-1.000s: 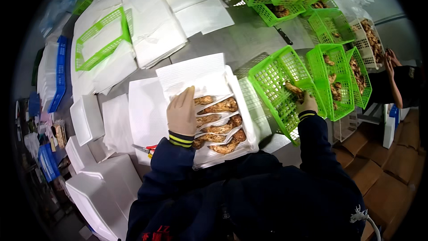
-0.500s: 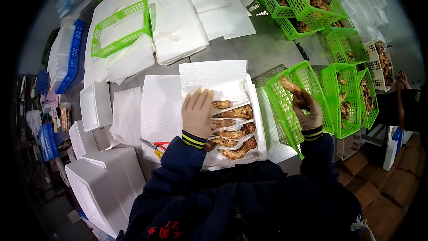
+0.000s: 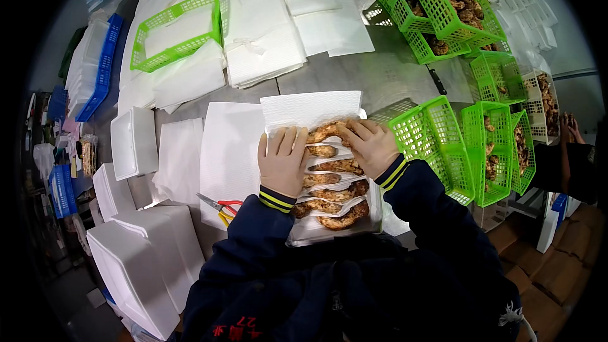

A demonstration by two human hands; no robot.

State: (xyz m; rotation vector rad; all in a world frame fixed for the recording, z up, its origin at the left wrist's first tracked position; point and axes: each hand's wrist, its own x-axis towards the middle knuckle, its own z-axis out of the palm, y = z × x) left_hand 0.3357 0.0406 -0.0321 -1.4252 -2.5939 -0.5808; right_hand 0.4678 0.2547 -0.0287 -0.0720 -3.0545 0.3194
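1. Beige-gloved, the left hand (image 3: 282,164) lay palm down over the left side of the white box (image 3: 374,209) in my feed. Its fingers were stretched out, slightly apart, with nothing gripped. Their tips were just beside the left end of a long brown mushroom (image 3: 326,131); I could not tell whether they touched it.
2. On the other side, I saw the right hand (image 3: 377,151), gloved alike, with its fingers bent and closed on the right end of that mushroom.
3. The held mushroom lay crosswise at the far end of the box, close to one white paper flap (image 3: 310,107).
4. Below it I counted six other mushrooms (image 3: 345,217) in the box, making seven with the held one.
5. One hand tool (image 3: 230,202), with a red handle and a yellow one, lay left of the left sleeve.
6. One dark-handled knife (image 3: 437,82) lay on the grey metal tabletop (image 3: 354,79), near the stacked baskets.
7. I counted one green basket (image 3: 171,57) on the white sheets (image 3: 263,57) at the far left. The green baskets (image 3: 447,125) on the right overlapped too much for a sure count.
8. Beyond those stood one pale crate (image 3: 532,102) of mushrooms, with a co-worker's hands (image 3: 570,128) near it.
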